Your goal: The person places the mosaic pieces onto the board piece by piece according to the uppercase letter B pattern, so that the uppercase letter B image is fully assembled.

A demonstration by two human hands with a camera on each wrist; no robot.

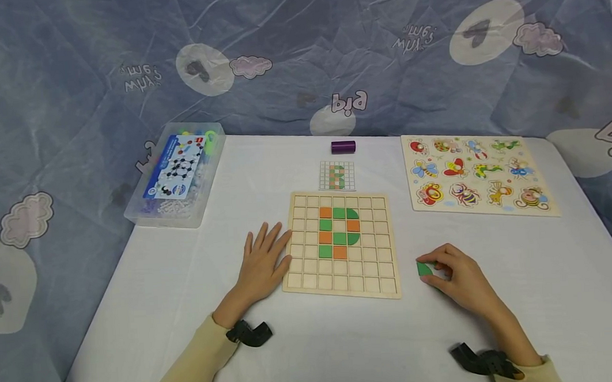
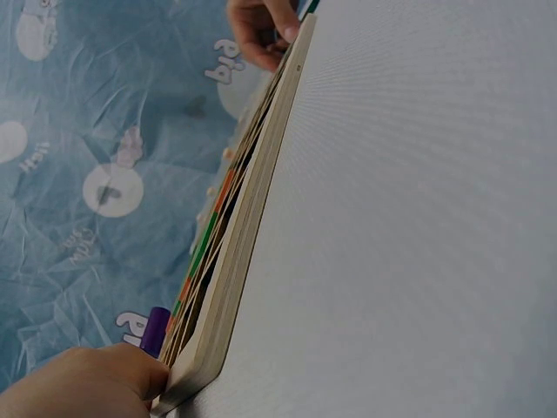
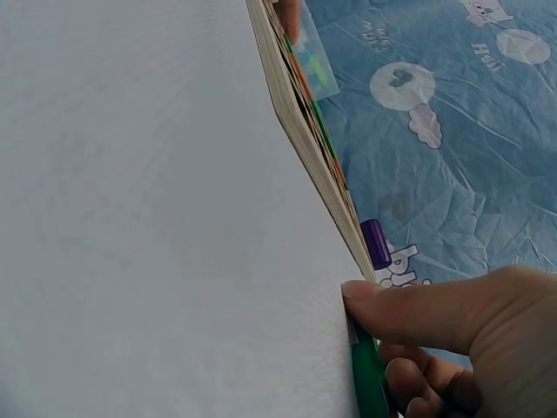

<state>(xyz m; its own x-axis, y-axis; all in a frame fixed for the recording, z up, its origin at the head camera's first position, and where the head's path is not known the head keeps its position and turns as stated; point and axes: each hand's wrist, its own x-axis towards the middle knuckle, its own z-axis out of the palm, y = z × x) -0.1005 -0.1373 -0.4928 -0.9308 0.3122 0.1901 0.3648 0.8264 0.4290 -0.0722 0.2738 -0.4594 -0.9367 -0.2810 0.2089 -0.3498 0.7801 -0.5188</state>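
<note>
A wooden grid board lies on the table, its upper middle cells filled with orange squares, green squares and two green quarter-round pieces on the right of the pattern. My left hand rests flat with spread fingers, fingertips and thumb right at the board's left edge. To the right of the board, my right hand pinches a green quarter-round piece between thumb and fingers, low over the table. In the right wrist view the green piece shows partly behind the thumb.
Just behind the board lies a small pattern card, with a purple cylinder beyond it. A clear plastic box with a blue label stands at the back left. An insect picture puzzle lies at the back right.
</note>
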